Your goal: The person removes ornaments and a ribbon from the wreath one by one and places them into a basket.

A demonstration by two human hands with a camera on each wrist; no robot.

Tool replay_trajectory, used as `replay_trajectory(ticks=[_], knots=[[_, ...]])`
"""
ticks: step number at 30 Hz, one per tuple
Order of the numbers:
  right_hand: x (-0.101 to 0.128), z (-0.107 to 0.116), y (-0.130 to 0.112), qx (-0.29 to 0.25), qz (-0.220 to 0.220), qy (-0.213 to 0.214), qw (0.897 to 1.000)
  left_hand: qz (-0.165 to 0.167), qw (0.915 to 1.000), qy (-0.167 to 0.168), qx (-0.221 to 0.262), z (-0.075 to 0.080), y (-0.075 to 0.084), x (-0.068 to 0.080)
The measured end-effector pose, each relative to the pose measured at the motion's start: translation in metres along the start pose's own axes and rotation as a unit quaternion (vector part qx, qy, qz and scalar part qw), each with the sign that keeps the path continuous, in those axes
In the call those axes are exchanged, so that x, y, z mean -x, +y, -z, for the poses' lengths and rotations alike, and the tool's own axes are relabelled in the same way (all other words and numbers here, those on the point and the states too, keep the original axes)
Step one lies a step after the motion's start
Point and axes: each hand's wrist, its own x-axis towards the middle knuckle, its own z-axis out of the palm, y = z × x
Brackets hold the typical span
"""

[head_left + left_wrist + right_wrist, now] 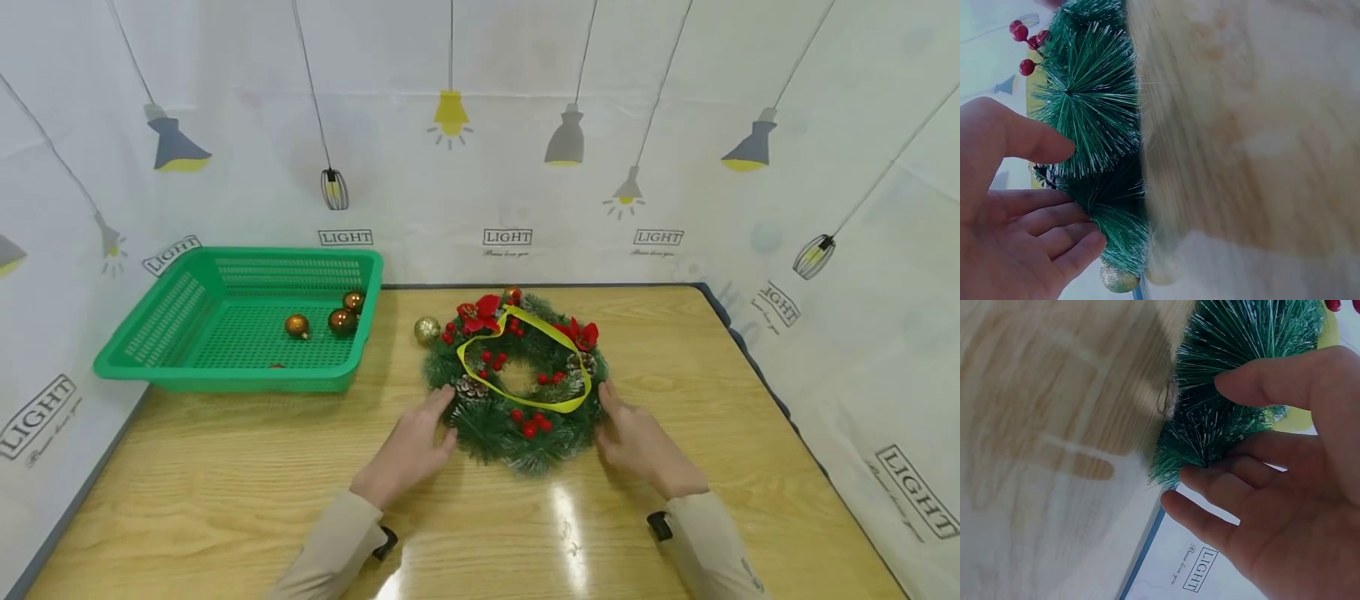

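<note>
A green Christmas wreath (487,433) lies on the wooden table, decorated with red flowers (480,313), red berries (531,427) and frosted pinecones (471,388). Across its top runs a loop of yellow ribbon (564,407). My left hand (412,446) touches the wreath's left side, with thumb and fingers fairly straight against the needles (1094,94). On the opposite side, my right hand (637,437) rests its loosely bent fingers at the outer needles (1210,431). A glittery gold ball (427,331) sits at the wreath's upper left, and another bauble (512,294) shows at its far edge.
To the left stands a green plastic basket (225,375) with shiny bronze baubles (342,322) in it and a bit of something red at its near wall. A white sheet (487,183) printed with lamps hangs behind the table (300,500) and along both sides.
</note>
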Motion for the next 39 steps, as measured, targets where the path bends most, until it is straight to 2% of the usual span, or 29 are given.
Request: replay_trajectory(ticks=[5, 13, 22, 31, 39], knots=[[0.0, 0.0, 0.004, 0.003, -0.001, 0.014, 1.0, -0.011, 0.9999, 0.002, -0.007, -0.003, 0.004, 0.002], [-0.002, 0.0, 0.009, 0.002, -0.003, 0.009, 1.0, -0.027, 0.9996, 0.009, -0.003, -0.007, 0.006, 0.006], [-0.004, -0.001, 0.015, 0.013, 0.003, 0.012, 1.0, -0.03, 0.9994, 0.011, -0.012, -0.012, 0.009, 0.011], [-0.008, 0.003, 0.017, -0.009, 0.001, -0.011, 1.0, -0.03, 0.9993, 0.013, -0.017, -0.015, 0.013, 0.014], [-0.014, 0.008, 0.019, -0.009, 0.016, -0.012, 1.0, -0.03, 0.9991, 0.021, -0.021, -0.017, 0.015, 0.018]])
